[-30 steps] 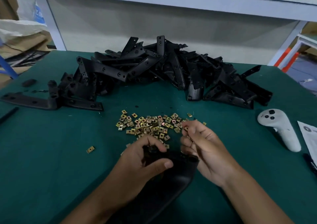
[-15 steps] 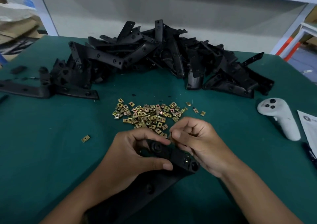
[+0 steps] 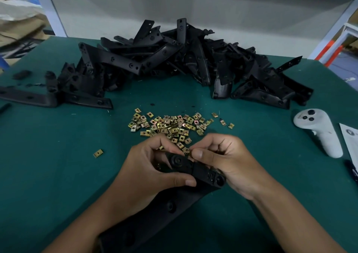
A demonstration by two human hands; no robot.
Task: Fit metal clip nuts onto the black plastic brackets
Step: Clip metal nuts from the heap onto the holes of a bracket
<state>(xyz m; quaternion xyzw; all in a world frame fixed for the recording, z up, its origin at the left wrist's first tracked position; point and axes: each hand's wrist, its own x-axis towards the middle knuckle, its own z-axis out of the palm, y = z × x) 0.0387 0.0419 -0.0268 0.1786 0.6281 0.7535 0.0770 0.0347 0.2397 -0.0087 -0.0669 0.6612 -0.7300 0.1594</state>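
Black plastic bracket (image 3: 195,170) sits between both hands just above the green worktop (image 3: 58,175), angled end up; left hand (image 3: 153,167) has its grip wrapped round that end, thumb along the near edge, probably to steady it for fitting. Right hand (image 3: 222,161) has thumb and forefinger pinched together at the bracket's top edge, likely on a clip nut, though the nut itself is hidden. Loose clip nuts (image 3: 170,126) lie heaped just beyond the hands for easy reach; unfitted brackets (image 3: 174,63) piled behind, well apart.
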